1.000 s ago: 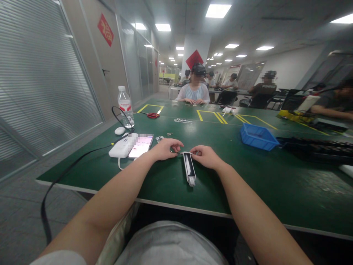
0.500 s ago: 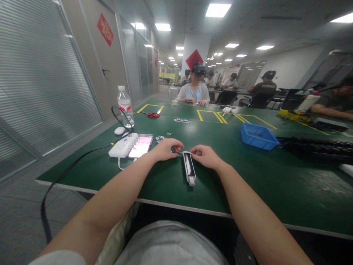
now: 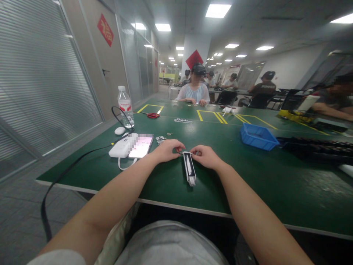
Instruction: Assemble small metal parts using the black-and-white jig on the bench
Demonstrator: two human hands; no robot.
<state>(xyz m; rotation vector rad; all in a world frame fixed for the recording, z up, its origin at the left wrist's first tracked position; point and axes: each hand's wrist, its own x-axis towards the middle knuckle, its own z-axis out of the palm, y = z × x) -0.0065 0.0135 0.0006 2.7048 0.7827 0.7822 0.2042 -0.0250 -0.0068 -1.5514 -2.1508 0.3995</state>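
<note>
Now | left hand, right hand pinch slim case, far end | phone just left, table edge near.

The table is showing dark green, with yellow box lines running across it. The narrow casing is showing black inside a white rim. The tray is looking blue, the scissors red, the power bank white, and the phone screen is glowing pale pink.

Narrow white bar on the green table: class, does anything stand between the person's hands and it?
Nothing visible does. The left hand and right hand both touch the narrow white bar at its far end. The phone and small metal piece lie to its left, apart.
</note>
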